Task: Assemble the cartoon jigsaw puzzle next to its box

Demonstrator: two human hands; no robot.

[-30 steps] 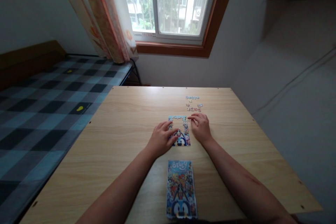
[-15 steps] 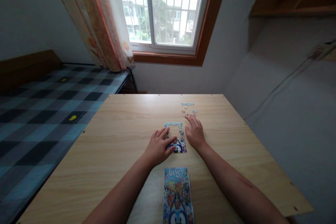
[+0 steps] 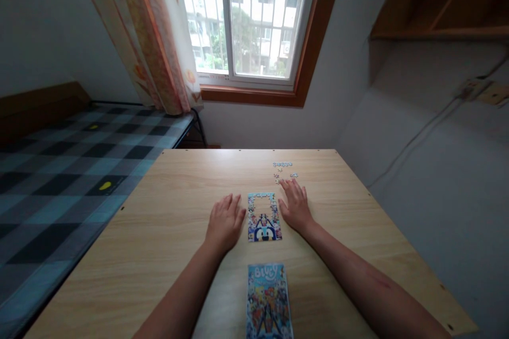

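Note:
A partly joined jigsaw puzzle [image 3: 264,233] lies flat on the wooden table, with a blue dog face along its near edge and a bare gap in its upper middle. Left of it rests my left hand [image 3: 226,221], palm down, fingers stretched out, holding nothing. To the right of the puzzle is my right hand [image 3: 296,205], fingers apart, its fingertips at the nearest loose puzzle pieces [image 3: 277,181]; some pieces there are hidden under the fingers. Farther off sit a row of joined pieces [image 3: 282,164] and a few single ones [image 3: 294,175].
The puzzle box [image 3: 269,296], printed "Bluey", lies at the table's near side. A bed with a checked cover [image 3: 131,143] stands left of the table [image 3: 167,185]. Beyond are a curtain [image 3: 155,37] and a window [image 3: 262,21]; a shelf [image 3: 441,34] hangs at the right.
My left hand has moved left off the puzzle onto the bare table, uncovering the dog face. My right hand stays by the loose pieces. The view has tipped up slightly.

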